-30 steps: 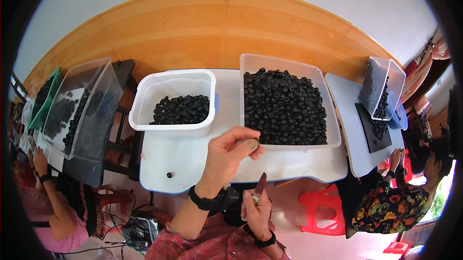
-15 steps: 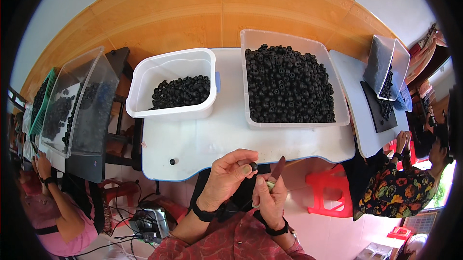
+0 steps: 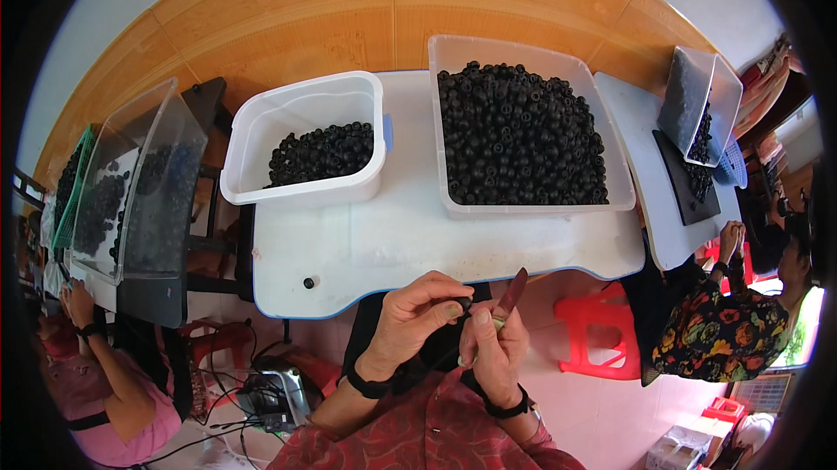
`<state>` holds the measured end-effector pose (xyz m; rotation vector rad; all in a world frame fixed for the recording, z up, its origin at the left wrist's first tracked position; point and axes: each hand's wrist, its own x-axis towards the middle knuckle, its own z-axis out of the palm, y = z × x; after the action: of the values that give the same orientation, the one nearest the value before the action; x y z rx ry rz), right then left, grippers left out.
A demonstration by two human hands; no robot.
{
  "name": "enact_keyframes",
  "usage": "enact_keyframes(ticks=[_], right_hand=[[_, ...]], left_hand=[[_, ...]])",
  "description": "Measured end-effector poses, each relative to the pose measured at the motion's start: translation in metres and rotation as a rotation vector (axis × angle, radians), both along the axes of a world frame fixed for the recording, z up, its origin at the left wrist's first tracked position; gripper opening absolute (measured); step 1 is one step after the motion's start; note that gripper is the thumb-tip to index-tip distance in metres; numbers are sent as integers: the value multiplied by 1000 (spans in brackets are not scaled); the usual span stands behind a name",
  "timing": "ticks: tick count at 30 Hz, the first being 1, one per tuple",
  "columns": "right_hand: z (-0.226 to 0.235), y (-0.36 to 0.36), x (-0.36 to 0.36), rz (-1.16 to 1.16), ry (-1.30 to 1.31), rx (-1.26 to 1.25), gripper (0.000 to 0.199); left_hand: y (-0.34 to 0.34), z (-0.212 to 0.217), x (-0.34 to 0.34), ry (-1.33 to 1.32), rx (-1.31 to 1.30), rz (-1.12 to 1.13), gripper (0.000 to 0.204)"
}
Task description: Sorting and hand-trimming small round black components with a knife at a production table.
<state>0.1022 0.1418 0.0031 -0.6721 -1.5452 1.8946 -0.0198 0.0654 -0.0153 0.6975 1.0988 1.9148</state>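
My left hand [image 3: 407,323] pinches a small round black piece [image 3: 466,303] between thumb and fingertips, in front of the table edge. Close beside it, my right hand [image 3: 495,357] is closed around the pale green handle of a small knife [image 3: 515,289], blade pointing up and away. The right thumb is close to the black piece; whether it touches cannot be made out. A white tub [image 3: 305,192] at the left of the table holds some bead-like black pieces. A larger translucent bin [image 3: 536,209] to its right is heaped with more.
One loose black piece [image 3: 309,283] lies near the front left of the white table [image 3: 392,243]. A red stool [image 3: 602,330] stands right of me. People sit at tables on both sides, with more bins of black pieces. Cables [image 3: 235,383] tangle on the floor at left.
My hands have come closer together, bringing the knife hand up to the black piece. The knife is slightly higher and further right. The view has tilted slightly, shifting the table upward.
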Motion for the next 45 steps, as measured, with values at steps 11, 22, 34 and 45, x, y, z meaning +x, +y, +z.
enact_keyframes(ticks=[11, 22, 34, 45], right_hand=[[-1, 6, 4, 56, 103, -296, 11], [5, 2, 2, 165, -138, 112, 17], [4, -1, 6, 230, -232, 138, 24], [2, -4, 10, 256, -185, 181, 23]], left_hand=[[-1, 5, -3, 119, -36, -59, 19], [-10, 0, -3, -274, 6, -66, 20], [-16, -11, 3, -486, 201, -116, 25], [-19, -7, 4, -461, 157, -92, 22]])
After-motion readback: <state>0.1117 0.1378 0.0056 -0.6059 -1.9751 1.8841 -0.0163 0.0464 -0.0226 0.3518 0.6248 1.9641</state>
